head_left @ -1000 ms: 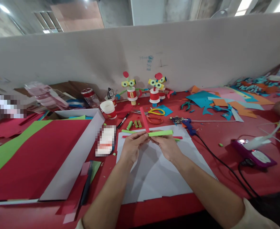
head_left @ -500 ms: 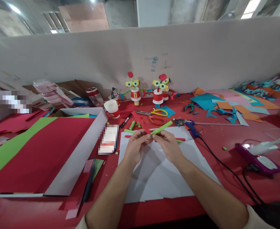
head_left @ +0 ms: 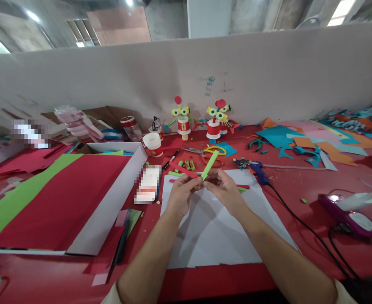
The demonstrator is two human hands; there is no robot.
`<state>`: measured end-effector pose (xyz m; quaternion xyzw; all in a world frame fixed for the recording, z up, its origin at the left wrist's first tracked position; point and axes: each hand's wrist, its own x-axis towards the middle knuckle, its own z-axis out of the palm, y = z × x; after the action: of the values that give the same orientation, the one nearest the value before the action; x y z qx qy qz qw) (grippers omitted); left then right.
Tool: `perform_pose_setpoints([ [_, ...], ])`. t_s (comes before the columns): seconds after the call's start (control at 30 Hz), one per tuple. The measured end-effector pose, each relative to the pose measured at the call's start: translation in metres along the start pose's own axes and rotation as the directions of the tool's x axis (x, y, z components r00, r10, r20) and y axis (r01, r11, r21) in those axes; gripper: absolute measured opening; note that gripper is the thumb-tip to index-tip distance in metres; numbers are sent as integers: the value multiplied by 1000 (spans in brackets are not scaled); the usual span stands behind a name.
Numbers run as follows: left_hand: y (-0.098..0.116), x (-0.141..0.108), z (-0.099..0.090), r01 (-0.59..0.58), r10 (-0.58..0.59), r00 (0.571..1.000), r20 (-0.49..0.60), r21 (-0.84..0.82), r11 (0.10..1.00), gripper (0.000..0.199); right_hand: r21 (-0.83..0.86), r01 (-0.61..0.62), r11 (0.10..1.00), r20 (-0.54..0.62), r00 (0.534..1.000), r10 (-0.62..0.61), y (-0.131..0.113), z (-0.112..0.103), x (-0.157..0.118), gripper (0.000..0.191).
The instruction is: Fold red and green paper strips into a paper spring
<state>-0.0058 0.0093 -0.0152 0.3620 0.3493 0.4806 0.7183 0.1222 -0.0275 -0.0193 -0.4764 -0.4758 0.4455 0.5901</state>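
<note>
Above the far part of the white paper sheets (head_left: 217,236), my left hand (head_left: 185,192) and my right hand (head_left: 222,188) pinch a red paper strip (head_left: 186,169) and a green paper strip (head_left: 210,165) where the two cross. The green one points up and away, the red one up to the left. Which fingers press which strip is partly hidden. Another red strip (head_left: 243,186) and a green strip (head_left: 241,189) lie flat behind my hands. Folded green and red paper springs (head_left: 189,164) rest just beyond, close to a black marker (head_left: 170,160).
Scissors (head_left: 217,150) and a blue glue gun (head_left: 260,172) lie behind my hands. Two paper-cup figures (head_left: 184,126) stand near the wall. A box with red paper (head_left: 62,202) is at left, a purple power strip (head_left: 354,215) at right. Paper cups (head_left: 153,145) stand left of centre.
The green strip has swung from slanting right to pointing more steeply upward. The red strip now leans further left. Both hands stay close together; the whole view has shifted slightly.
</note>
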Motion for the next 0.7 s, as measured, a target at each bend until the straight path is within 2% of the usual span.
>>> perform_pose_setpoints([
  [0.17,-4,-2,7,42,-53,996,-72,-147,988,18,-122,9,992,-21,1000,-12,2,5,-4,25],
  [0.33,-8,-3,9,65,-76,996,-48,-196,978,20,-221,63,973,-105,991,-88,4,3,-4,20],
  [0.47,-11,-3,8,54,-61,998,-28,-205,977,19,-76,-66,995,-133,990,55,2,4,-3,24],
  [0.57,-12,-4,10,7,-18,999,-51,-202,979,19,65,-171,983,-108,978,177,-1,6,-4,31],
  [0.7,-13,-7,14,-28,14,997,-69,-199,980,19,56,-155,986,-139,977,162,-4,7,-4,31],
])
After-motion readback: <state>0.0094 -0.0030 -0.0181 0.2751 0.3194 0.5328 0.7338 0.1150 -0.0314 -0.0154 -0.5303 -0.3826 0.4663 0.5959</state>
